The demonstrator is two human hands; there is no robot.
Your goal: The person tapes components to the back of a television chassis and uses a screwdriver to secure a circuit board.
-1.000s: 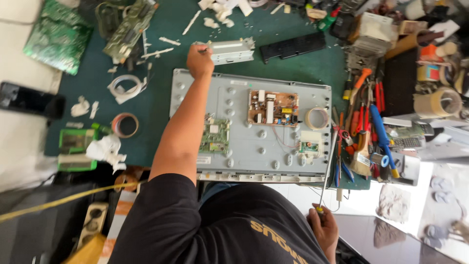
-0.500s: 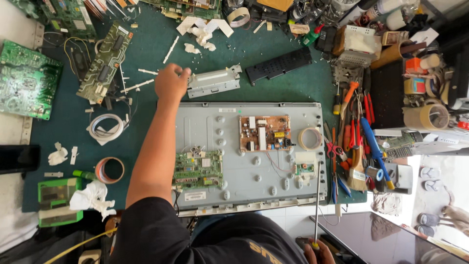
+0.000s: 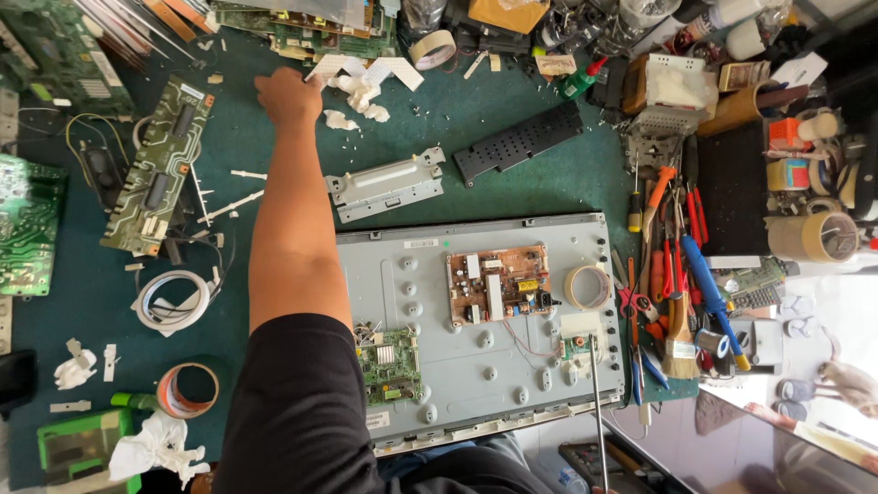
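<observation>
Reach across a cluttered green table (image 3: 229, 137), seen from above. Nearest, at 6 o'clock, a grey metal back panel (image 3: 439, 384) is lying flat, carrying a small green circuit board (image 3: 389, 361) at its near left, a brown power board (image 3: 498, 285) at its centre and a roll of tape (image 3: 585, 285) at its right. A long thin tool shaft (image 3: 596, 402) is standing over the panel's near right corner and running off the lower edge. The right hand is lying outside the frame there, so its grip is not showing.

Beyond the panel, at 12 o'clock, a pale metal bracket (image 3: 389, 186) is resting apart from it, with a black vented strip (image 3: 517, 142) at 1 o'clock.

Farthest, at 11 o'clock, the left hand (image 3: 288, 96) is stretching at full arm's length, knuckles up and fingers curling downward. Whether they are closing on anything cannot be told from this side. The hand is hanging just beside a scatter of white scraps (image 3: 357, 91), which lies at its 3 o'clock, and well apart from the long green board (image 3: 160, 165) at 9 o'clock.

Judged from the pose, the step in hand is a far reach into the loose parts past the panel. A clean pick there would call for a fine pinch among small, light pieces, with the forearm staying clear of the bracket below it.
</observation>
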